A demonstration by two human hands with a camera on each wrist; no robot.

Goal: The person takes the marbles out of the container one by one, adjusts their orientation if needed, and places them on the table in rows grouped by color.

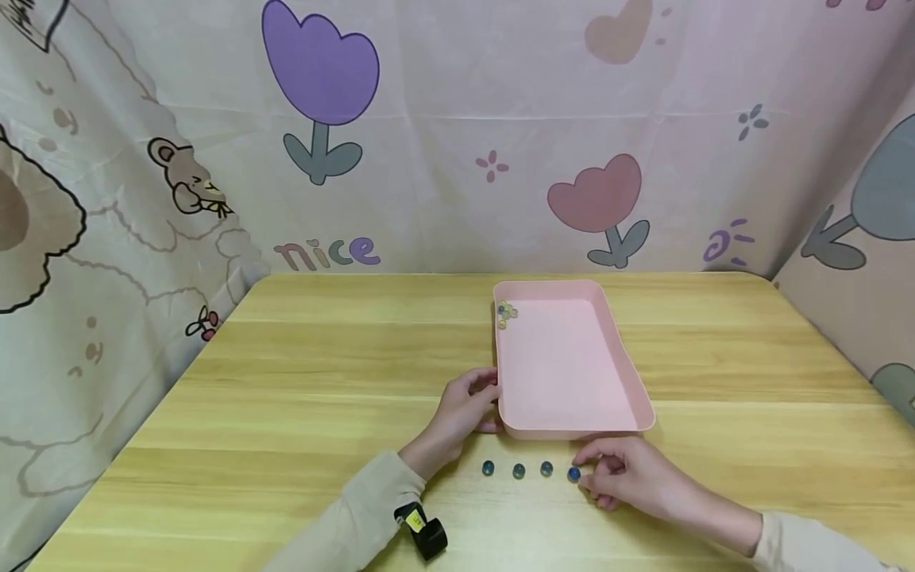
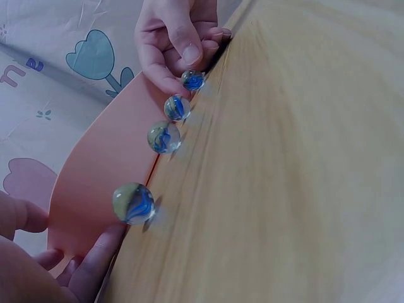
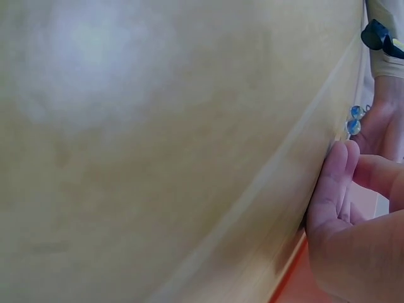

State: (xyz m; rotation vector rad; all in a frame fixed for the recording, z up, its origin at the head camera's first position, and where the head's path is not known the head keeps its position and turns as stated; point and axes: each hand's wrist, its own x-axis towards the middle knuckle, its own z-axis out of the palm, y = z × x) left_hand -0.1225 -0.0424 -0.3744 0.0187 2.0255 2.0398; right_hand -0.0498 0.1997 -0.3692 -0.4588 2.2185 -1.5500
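Nearest the viewer, a black band with a yellow tag (image 1: 422,528) sits on the left forearm's beige sleeve (image 1: 357,516). Just beyond it, four small clear glass marbles with blue swirls lie in a row on the pale wooden bench (image 1: 300,381), close in front of the tray's near wall. The right hand (image 1: 629,477) rests on the bench at the right end of this row, and its thumb and forefinger pinch the rightmost marble (image 1: 574,474); the left wrist view shows that marble (image 2: 192,80) held between the fingertips (image 2: 189,53). The other three marbles (image 1: 518,471) lie apart from one another and touch neither hand; the leftmost one (image 2: 134,203) lies just beside the left hand's fingertips without touching them, as far as the left wrist view shows.

The left hand (image 1: 465,405) lies a little farther back, at the near left corner of the shallow pink rectangular plastic tray (image 1: 572,429). Its fingers curl round the tray's left rim while the thumb presses the near wall, so it grips the tray.

The tray stretches away from the hands toward the far edge of the bench. In its far left corner lies a small cluster of clear yellowish and bluish marbles (image 1: 506,312), well apart from both hands.

Behind the bench hangs a pale fabric backdrop (image 1: 457,135) printed with tulips, a bear and the word "nice".
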